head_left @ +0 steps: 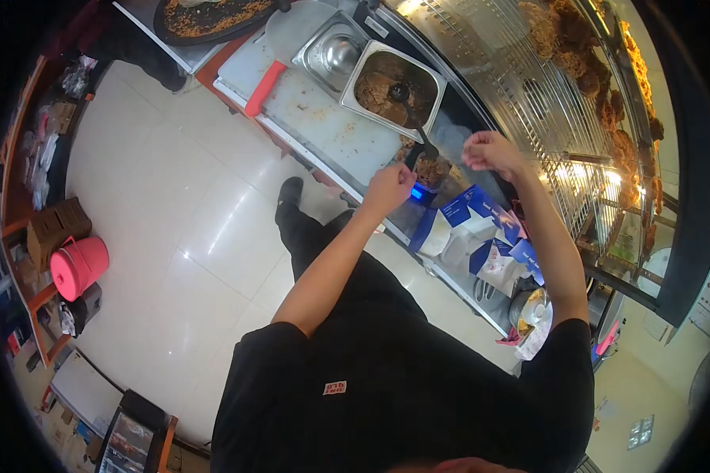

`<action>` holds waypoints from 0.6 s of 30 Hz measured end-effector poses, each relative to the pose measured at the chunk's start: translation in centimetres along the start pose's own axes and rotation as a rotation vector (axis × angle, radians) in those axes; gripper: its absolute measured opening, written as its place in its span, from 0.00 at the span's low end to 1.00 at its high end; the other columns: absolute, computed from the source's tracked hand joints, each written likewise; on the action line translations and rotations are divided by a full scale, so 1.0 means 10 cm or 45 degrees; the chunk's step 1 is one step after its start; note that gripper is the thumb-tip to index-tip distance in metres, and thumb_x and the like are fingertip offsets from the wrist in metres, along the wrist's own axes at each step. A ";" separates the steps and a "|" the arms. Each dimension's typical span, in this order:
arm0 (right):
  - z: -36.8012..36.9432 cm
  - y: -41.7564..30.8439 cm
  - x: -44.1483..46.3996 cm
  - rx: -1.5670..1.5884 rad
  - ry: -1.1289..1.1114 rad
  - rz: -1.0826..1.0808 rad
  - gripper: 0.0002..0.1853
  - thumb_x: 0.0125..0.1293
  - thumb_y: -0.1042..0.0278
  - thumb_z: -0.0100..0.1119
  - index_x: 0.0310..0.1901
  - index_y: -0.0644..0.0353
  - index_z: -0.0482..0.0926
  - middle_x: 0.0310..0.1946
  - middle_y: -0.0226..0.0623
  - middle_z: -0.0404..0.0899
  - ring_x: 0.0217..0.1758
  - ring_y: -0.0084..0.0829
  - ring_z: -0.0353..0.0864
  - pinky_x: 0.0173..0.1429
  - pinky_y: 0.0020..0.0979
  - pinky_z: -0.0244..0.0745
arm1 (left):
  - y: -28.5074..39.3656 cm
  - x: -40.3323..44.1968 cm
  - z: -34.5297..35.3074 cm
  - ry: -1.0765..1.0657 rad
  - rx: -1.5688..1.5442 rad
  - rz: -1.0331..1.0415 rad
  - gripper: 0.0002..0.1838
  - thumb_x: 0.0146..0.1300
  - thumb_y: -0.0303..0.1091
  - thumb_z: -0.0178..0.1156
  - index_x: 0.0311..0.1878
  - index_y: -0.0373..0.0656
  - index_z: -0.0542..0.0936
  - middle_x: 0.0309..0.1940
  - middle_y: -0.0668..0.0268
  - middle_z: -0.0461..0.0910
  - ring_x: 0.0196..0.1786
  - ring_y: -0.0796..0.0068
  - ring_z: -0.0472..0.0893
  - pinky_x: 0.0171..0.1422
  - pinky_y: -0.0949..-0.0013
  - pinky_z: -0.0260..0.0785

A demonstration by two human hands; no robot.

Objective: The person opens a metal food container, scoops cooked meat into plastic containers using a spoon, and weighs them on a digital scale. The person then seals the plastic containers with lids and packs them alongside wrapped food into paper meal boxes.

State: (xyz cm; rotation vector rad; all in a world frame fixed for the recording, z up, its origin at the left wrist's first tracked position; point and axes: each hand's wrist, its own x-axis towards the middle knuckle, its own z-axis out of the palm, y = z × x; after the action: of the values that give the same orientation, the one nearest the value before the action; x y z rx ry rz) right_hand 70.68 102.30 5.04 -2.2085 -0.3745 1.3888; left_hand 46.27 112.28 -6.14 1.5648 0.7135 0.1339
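My left hand (390, 189) is closed, its fingertips at the left side of a small scale with a lit blue display (418, 194). Shredded brown food (432, 168) sits on top of the scale. My right hand (491, 152) is raised to the right of the scale, fingers curled together and slightly blurred. Whatever either hand pinches is too small or hidden to make out. Behind the scale, a steel pan (360, 85) holds brown food in sauce. A black serving spoon (418, 126) leans in that pan, its handle reaching over the rim toward the scale.
Blue-and-white cartons (477, 221) stand right of the scale. A white cutting board (323, 118) with crumbs and a red-handled tool (265, 88) lie to the left. A lit display case (560, 102) with fried food borders the counter. A pink bucket (80, 268) stands far left.
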 end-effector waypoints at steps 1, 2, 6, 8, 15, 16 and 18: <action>0.00 0.02 -0.10 0.114 -0.057 0.071 0.12 0.63 0.72 0.62 0.47 0.60 0.75 0.37 0.39 0.86 0.38 0.31 0.87 0.44 0.30 0.83 | -0.01 0.00 0.00 0.037 -0.002 0.023 0.10 0.64 0.37 0.63 0.39 0.40 0.80 0.26 0.56 0.83 0.31 0.52 0.84 0.39 0.57 0.75; -0.01 0.04 -0.16 0.230 -0.115 0.141 0.13 0.64 0.74 0.62 0.49 0.59 0.73 0.38 0.38 0.86 0.38 0.29 0.87 0.43 0.29 0.84 | -0.01 0.00 0.01 0.072 -0.002 0.044 0.10 0.64 0.36 0.63 0.41 0.40 0.79 0.27 0.56 0.84 0.31 0.53 0.84 0.40 0.58 0.75; 0.03 0.25 -0.01 0.286 -0.374 0.193 0.20 0.64 0.76 0.64 0.54 0.62 0.67 0.39 0.43 0.85 0.38 0.31 0.87 0.43 0.29 0.85 | 0.01 0.09 0.05 0.121 -0.164 0.089 0.13 0.66 0.35 0.61 0.48 0.38 0.77 0.29 0.56 0.84 0.32 0.59 0.84 0.40 0.61 0.75; 0.14 0.24 0.06 0.147 -0.456 0.246 0.18 0.63 0.77 0.64 0.51 0.63 0.67 0.38 0.44 0.85 0.38 0.31 0.87 0.43 0.29 0.85 | -0.01 0.12 0.06 0.067 -0.240 0.057 0.15 0.67 0.36 0.62 0.52 0.38 0.77 0.29 0.59 0.83 0.31 0.67 0.82 0.39 0.65 0.74; 0.40 0.13 0.19 -0.286 -0.427 0.266 0.19 0.64 0.77 0.61 0.54 0.66 0.66 0.39 0.47 0.85 0.37 0.34 0.88 0.42 0.31 0.86 | 0.06 0.09 0.06 0.085 -0.164 0.137 0.17 0.62 0.36 0.68 0.50 0.37 0.78 0.29 0.58 0.82 0.31 0.66 0.82 0.39 0.65 0.75; 0.41 0.11 0.19 -0.324 -0.413 0.256 0.20 0.64 0.77 0.61 0.55 0.66 0.66 0.38 0.47 0.85 0.37 0.34 0.88 0.42 0.31 0.86 | 0.06 0.09 0.07 0.100 -0.175 0.137 0.17 0.60 0.35 0.69 0.49 0.38 0.78 0.29 0.58 0.82 0.32 0.63 0.83 0.40 0.63 0.75; 0.39 0.12 0.21 -0.397 -0.418 0.203 0.22 0.65 0.74 0.61 0.58 0.68 0.66 0.39 0.47 0.84 0.36 0.35 0.88 0.41 0.31 0.86 | 0.07 0.10 0.08 0.132 -0.165 0.161 0.18 0.59 0.35 0.70 0.49 0.38 0.79 0.31 0.58 0.82 0.32 0.63 0.83 0.40 0.63 0.76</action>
State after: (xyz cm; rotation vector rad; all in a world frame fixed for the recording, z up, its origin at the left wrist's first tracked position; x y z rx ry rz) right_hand 68.06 103.37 1.39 -2.2901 -0.5740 1.9003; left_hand 47.67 112.13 -5.96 1.4866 0.6733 0.3507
